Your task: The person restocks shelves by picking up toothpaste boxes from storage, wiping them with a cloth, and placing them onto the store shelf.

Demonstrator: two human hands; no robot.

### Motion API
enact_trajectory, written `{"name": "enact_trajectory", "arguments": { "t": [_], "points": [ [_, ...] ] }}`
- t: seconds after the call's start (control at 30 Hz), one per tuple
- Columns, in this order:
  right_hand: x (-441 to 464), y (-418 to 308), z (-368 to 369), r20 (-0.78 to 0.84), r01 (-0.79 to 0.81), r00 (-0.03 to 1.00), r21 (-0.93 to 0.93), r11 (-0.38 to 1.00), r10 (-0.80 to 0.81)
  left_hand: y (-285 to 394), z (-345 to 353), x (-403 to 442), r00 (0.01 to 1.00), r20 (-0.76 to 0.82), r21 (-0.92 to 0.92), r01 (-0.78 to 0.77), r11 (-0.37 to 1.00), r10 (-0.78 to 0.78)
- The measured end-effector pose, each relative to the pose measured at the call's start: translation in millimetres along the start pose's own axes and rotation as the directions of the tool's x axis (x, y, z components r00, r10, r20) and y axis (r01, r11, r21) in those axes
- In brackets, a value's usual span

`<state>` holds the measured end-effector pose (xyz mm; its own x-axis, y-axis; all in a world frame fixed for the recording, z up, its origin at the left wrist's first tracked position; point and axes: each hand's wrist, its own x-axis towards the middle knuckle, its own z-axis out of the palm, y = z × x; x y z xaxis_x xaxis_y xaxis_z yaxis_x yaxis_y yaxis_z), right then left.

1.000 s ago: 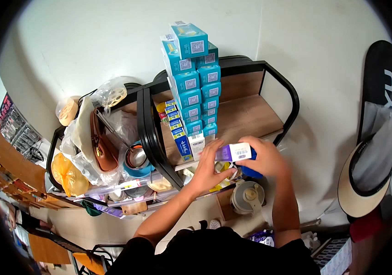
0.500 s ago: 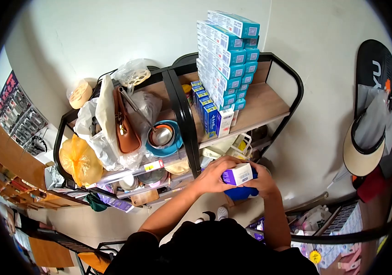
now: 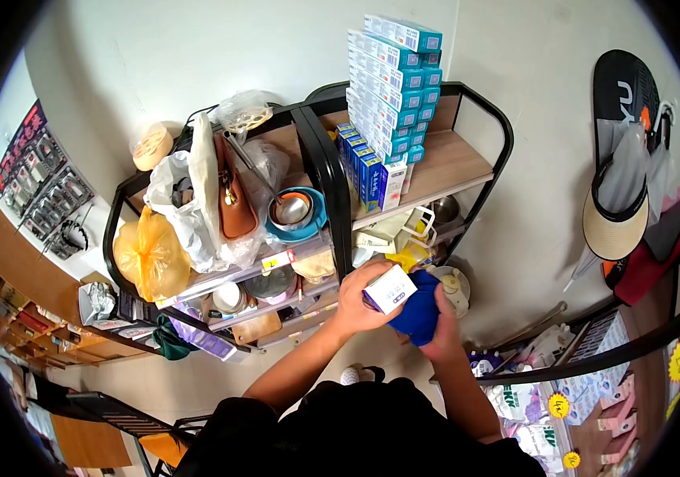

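My left hand (image 3: 356, 308) is closed around a small white and purple box (image 3: 390, 290), whose white face points up toward me. Just right of it, my right hand (image 3: 443, 327) grips a bunched blue cloth (image 3: 417, 310). The cloth lies against or very near the box's right side; I cannot tell if they touch. Beyond my hands, a tall stack of teal and white boxes (image 3: 395, 91) stands on the shelf (image 3: 455, 163). A row of blue boxes (image 3: 368, 179) and a white box (image 3: 392, 187) stand at its front.
On the left rack are a yellow plastic bag (image 3: 151, 254), a brown handbag (image 3: 236, 199) and a blue bowl (image 3: 316, 211) with a ladle. Black rack frames (image 3: 328, 175) rise ahead. Hats (image 3: 616, 226) hang on the right wall, above another shelf with packaged goods (image 3: 519, 401).
My right hand has left the box and moved lower, now holding the blue cloth beside it. The box has turned in my left hand and shifted slightly left. The view has shifted a little.
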<state>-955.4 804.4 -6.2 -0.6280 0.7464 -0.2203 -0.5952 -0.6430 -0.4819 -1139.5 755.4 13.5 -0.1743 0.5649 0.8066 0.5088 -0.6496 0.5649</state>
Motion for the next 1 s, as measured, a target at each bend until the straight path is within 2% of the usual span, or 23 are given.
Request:
{"name": "enact_trajectory", "arguments": {
  "t": [0.03,0.1,0.13,0.17,0.2,0.23,0.27,0.3,0.33,0.37,0.4,0.43,0.5,0.57,0.63,0.73,0.77,0.83,0.9,1.0],
  "points": [
    [-10.8,-9.4,11.0,0.009,-0.002,1.000,-0.001,1.000,0.002,4.3,-0.9,-1.3,1.000,-0.003,0.007,-0.006,1.000,0.006],
    [-37.1,-33.3,30.7,-0.065,-0.012,0.998,0.167,0.986,0.023,16.3,1.2,-3.8,0.996,0.017,0.032,-0.083,0.996,0.083],
    [-43.7,-40.8,23.5,-0.035,0.053,0.998,0.094,0.994,-0.050,23.5,4.3,-3.9,0.989,0.012,0.048,-0.146,0.988,0.146],
    [-51.4,-45.9,21.9,-0.035,0.043,0.999,0.095,0.995,-0.040,32.4,7.8,-5.1,0.990,0.011,0.055,-0.139,0.989,0.139],
    [-60.1,-54.2,25.2,-0.020,0.214,0.976,-0.082,0.973,-0.217,40.8,11.8,-6.6,0.984,0.020,0.073,-0.180,0.981,0.179],
    [-70.4,-64.8,31.7,0.029,0.376,0.924,-0.251,0.892,-0.382,48.8,16.9,-10.0,0.975,0.030,0.091,-0.221,0.971,0.219],
    [-91.3,-77.4,54.6,0.144,0.514,0.847,-0.469,0.718,-0.512,56.7,22.9,-15.6,0.975,0.038,0.129,-0.222,0.966,0.219],
    [-110.4,-86.6,63.8,0.146,0.507,0.852,-0.469,0.723,-0.503,64.5,30.5,-21.4,0.976,0.036,0.138,-0.216,0.967,0.213],
    [-128.1,-95.1,68.5,0.332,0.611,0.761,-0.656,0.443,-0.557,72.3,39.2,-27.7,0.978,0.022,0.148,-0.206,0.967,0.206],
    [-133.8,-101.2,67.1,0.534,0.709,0.636,-0.690,0.148,-0.556,80.6,47.7,-34.0,0.980,0.007,0.158,-0.197,0.968,0.198],
    [-139.5,-107.3,65.7,0.706,0.763,0.476,-0.628,-0.153,-0.524,89.0,54.8,-39.2,0.981,0.004,0.165,-0.191,0.967,0.193],
    [-147.6,-110.8,66.0,0.768,0.765,0.413,-0.584,-0.272,-0.489,97.5,61.5,-44.3,0.981,0.009,0.169,-0.193,0.967,0.194],
    [-161.4,-116.8,57.5,0.778,0.752,0.428,-0.589,-0.295,-0.460,116.7,74.8,-56.6,0.984,0.013,0.175,-0.178,0.968,0.178],
    [-175.5,-121.2,43.7,0.682,0.724,0.460,-0.659,-0.205,-0.568,135.5,84.1,-64.4,0.980,0.018,0.240,-0.197,0.951,0.198],
    [-191.9,-126.7,37.9,0.662,0.710,0.474,-0.677,-0.193,-0.581,153.2,90.0,-72.5,0.986,0.023,0.280,-0.166,0.946,0.167],
    [-214.9,-121.9,41.4,0.907,0.837,0.322,-0.406,-0.368,-0.270,176.1,98.1,-82.6,0.985,0.007,0.343,-0.167,0.924,0.175],
    [-222.1,-115.3,44.7,0.939,0.855,0.306,-0.343,-0.389,-0.156,182.7,97.7,-82.7,0.980,0.032,0.345,-0.196,0.918,0.198],
    [-234.7,-106.6,42.4,0.954,0.836,0.296,-0.281,-0.471,-0.044,197.8,95.4,-85.4,0.982,0.041,0.387,-0.185,0.903,0.183],
    [-238.6,-106.6,41.0,0.961,0.844,0.275,-0.251,-0.474,-0.019,206.5,97.0,-92.9,0.981,0.027,0.419,-0.185,0.889,0.191],
    [-233.2,-106.9,39.3,0.955,0.844,0.278,-0.296,-0.447,-0.109,221.7,96.8,-103.5,0.984,-0.008,0.459,-0.156,0.875,0.179]
  ]
}}
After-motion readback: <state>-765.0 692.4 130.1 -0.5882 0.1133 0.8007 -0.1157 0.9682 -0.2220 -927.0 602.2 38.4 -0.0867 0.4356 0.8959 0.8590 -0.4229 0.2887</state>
